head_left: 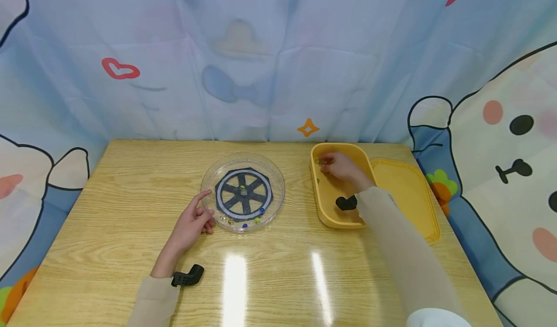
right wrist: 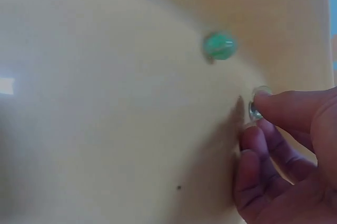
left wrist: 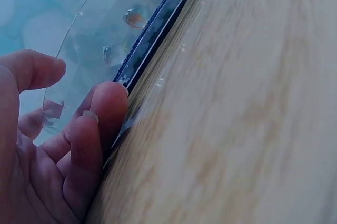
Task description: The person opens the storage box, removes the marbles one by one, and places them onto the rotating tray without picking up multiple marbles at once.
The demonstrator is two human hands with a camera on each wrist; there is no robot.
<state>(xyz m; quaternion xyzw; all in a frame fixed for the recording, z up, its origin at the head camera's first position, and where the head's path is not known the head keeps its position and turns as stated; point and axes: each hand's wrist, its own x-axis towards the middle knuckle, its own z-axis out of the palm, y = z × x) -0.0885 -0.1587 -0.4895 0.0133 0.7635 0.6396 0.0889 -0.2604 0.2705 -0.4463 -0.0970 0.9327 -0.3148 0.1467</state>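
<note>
- Touching left rim of clear dish point(head_left: 279, 206): left hand point(head_left: 190, 224), index finger and thumb apart.
- Inside dish: small marbles point(head_left: 245, 226), mostly near front edge.
- Right of dish: yellow tub point(head_left: 332, 194), right hand point(head_left: 343, 166) within, pinching glass marble point(right wrist: 254, 110).
- Farther right of dish: lid point(head_left: 406, 196).

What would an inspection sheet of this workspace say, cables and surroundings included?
Surface: wooden table, glare streaks on the near part.
Job's things: clear dish with marbles and a dark spoked wheel shape; yellow bin holding a green marble.
Clutter: yellow lid beside the bin.
Hands: left hand touches the dish's edge; right hand pinches a clear marble inside the bin.
Cables: nothing seen.
Surroundings: cartoon-printed curtain behind the table and at both sides.
</note>
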